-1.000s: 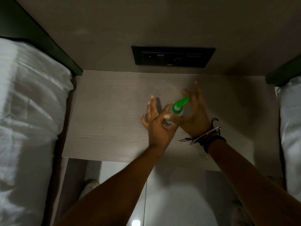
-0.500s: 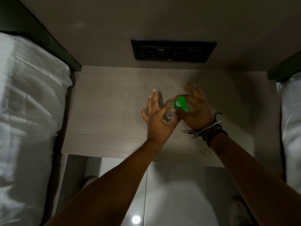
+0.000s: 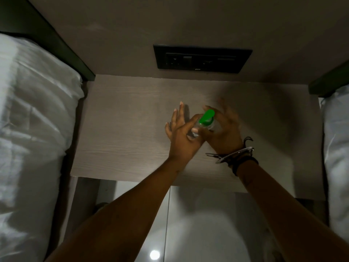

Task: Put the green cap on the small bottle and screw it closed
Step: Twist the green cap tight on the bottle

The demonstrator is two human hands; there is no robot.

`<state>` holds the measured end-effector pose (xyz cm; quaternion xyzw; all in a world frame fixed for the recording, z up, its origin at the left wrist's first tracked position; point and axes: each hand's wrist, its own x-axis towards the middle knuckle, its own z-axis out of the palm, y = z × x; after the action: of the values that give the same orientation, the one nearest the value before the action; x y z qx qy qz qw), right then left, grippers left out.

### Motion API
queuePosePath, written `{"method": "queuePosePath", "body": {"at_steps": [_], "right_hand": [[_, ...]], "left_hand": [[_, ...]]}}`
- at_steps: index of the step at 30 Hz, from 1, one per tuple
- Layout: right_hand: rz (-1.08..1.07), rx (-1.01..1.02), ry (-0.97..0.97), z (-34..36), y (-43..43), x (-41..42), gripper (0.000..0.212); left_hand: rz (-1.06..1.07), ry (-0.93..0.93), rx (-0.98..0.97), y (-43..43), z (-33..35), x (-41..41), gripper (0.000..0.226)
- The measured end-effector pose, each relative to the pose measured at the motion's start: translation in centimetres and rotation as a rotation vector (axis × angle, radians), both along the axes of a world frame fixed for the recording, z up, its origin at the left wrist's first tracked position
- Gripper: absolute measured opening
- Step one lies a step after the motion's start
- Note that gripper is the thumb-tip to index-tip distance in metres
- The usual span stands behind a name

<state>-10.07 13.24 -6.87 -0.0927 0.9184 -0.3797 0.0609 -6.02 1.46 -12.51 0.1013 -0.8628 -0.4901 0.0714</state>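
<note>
A small clear bottle stands between my two hands above the middle of the wooden bedside table. On its neck sits the green cap, with its flip lid raised and tilted up and to the right. My left hand pinches the bottle's body with thumb and forefinger, the other fingers spread. My right hand curls around the cap from the right, thumb and fingers on its base. Most of the bottle is hidden by my fingers.
A dark socket panel is set in the wall behind the table. White bedding lies along the left side and more bedding along the right. Glossy floor shows below the table's front edge.
The cap has turned: its lid pointed right and up a second ago, faced down and right half a second ago, and points up and right again. Both hands stay around the bottle.
</note>
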Motion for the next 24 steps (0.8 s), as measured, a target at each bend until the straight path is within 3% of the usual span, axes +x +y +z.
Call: {"method": "queuePosePath", "body": {"at_steps": [5, 10, 14, 17, 24], "right_hand": [[-0.021, -0.052, 0.04, 0.6, 0.1, -0.5, 0.028], [-0.274, 0.065, 0.096, 1.3, -1.5, -0.1, 0.049], [-0.095, -0.078, -0.009, 0.8, -0.4, -0.1, 0.065], [0.053, -0.062, -0.036, 0.4, 0.7, -0.8, 0.042], [-0.079, -0.105, 0.052, 0.6, 0.2, -0.9, 0.036]], "left_hand": [[-0.038, 0.028, -0.011, -0.4, -0.4, -0.5, 0.045], [-0.045, 0.034, 0.009, -0.4, -0.2, -0.4, 0.036], [-0.085, -0.026, 0.026, -1.0, 0.2, -0.9, 0.05], [-0.147, -0.061, 0.024, -1.3, 0.6, -1.4, 0.06], [-0.227, -0.122, -0.005, -2.3, 1.1, -2.3, 0.065]]}}
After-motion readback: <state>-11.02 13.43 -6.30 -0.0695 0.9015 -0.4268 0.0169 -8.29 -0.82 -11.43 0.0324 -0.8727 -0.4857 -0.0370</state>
